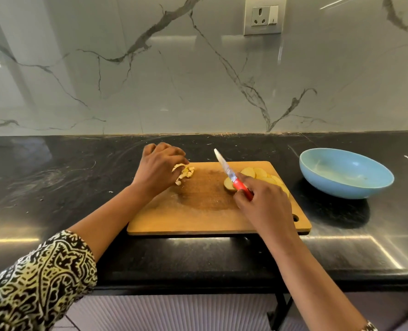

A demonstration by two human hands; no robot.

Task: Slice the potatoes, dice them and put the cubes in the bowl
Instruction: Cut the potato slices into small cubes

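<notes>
Black polished counter [55, 175] below a veined marble wall, with potato partly cut on a wooden cutting board [198, 211].
Pale yellow potato cubes [186, 174] lie in a small heap at the board's upper left corner. Round potato slices [257, 173], yellow with brown skin at the rims, overlap in a row along its upper right edge. The left hand [160, 166] reaches in from the lower left of the frame and is cupped over the cubes, its grip curled round the heap. The right hand [265, 201] has its grip wrapped tight round the red handle of the knife [224, 164], whose blade slants toward the upper left above the board. At centre right, a light blue bowl [346, 174] sits on the counter, apart from the board.
</notes>
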